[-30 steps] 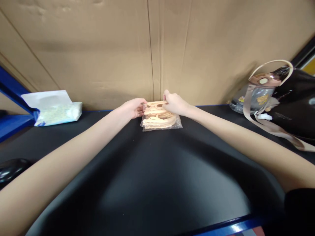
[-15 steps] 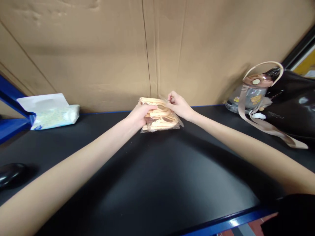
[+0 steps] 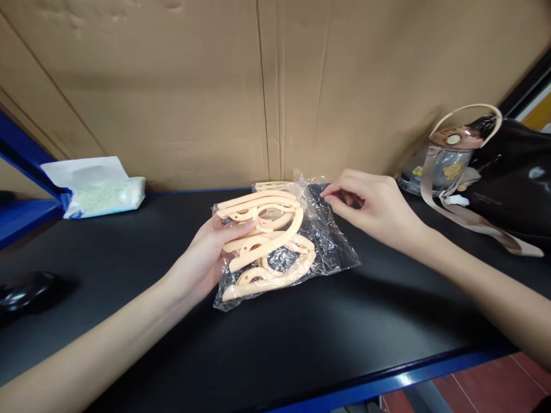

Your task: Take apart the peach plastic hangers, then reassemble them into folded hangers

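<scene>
A clear plastic bag (image 3: pixel 338 252) is up above the black table, tilted towards me. Inside it lie several peach-coloured folding clothes hangers (image 3: pixel 275 246) with curved arms and round holes. My left hand (image 3: pixel 215 244) grips the bag's left side, thumb on top across the hangers and the other fingers hidden underneath. At the bag's upper right edge, my right hand (image 3: pixel 370 203) has thumb and forefinger pinched together on the loose film, its other fingers curled. Crinkled, hanger-free film spreads between the hangers and this hand.
A packet of wipes (image 3: pixel 103 192) lies at the back left, a black computer mouse (image 3: pixel 28 289) at the left edge. On the right stand a strapped water bottle (image 3: pixel 454 155) and a black bag (image 3: pixel 512 178). Cardboard (image 3: pixel 172 97) walls the back of the table (image 3: pixel 267 355).
The bag of hangers has come nearer to me and turned its face up. My right hand has moved right and closer, spreading the bag's loose end.
</scene>
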Demonstrator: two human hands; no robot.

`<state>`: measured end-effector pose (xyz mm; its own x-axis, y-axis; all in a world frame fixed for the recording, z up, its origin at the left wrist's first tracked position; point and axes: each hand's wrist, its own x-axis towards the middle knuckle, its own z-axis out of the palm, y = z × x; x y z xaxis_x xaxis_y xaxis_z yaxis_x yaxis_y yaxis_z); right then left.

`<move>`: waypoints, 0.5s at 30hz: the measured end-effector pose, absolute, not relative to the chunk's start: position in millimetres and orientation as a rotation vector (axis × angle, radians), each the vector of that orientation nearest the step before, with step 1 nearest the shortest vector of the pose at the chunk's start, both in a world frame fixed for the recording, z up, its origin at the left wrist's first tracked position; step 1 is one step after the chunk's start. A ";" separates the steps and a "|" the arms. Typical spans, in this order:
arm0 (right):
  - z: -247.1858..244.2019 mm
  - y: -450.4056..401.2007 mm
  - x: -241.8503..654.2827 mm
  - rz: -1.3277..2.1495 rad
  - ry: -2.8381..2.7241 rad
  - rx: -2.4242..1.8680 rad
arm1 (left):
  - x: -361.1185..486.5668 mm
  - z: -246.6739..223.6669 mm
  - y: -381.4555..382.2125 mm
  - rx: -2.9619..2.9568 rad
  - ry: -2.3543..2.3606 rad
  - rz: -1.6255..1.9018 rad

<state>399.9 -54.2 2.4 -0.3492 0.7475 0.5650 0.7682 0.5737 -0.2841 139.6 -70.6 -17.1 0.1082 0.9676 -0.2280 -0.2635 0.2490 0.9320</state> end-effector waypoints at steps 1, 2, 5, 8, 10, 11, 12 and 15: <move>1.3 -58.5 396.2 0.038 -2.129 -1.261 | 139.2 -18.1 -72.3 0.874 1.042 1.094; -0.5 -60.5 394.3 0.161 -2.116 -1.313 | 138.8 -18.7 -73.4 0.876 1.030 1.094; -8.9 -58.4 395.3 0.737 -2.049 -1.325 | 137.8 -20.8 -74.5 0.868 0.999 1.091; -18.1 -57.3 395.8 1.243 -1.839 -1.163 | 138.5 -25.8 -75.1 0.877 0.952 1.066; -23.6 -60.6 392.1 1.453 -1.681 -1.055 | 140.1 -29.7 -77.0 0.893 0.927 1.048; -26.2 -63.0 389.3 1.535 -1.613 -1.015 | 141.1 -31.4 -78.4 0.904 0.916 1.040; -28.9 -65.5 386.2 1.610 -1.557 -0.985 | 142.1 -32.9 -80.0 0.912 0.904 1.032; -37.1 -72.1 376.4 1.738 -1.462 -0.967 | 144.8 -35.6 -83.7 0.876 0.889 0.999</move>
<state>376.4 -72.1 -37.1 -0.5083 0.8524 -0.1225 -0.0256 -0.1571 -0.9873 144.8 -83.7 -35.6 0.2811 0.9377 -0.2042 -0.3115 0.2905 0.9048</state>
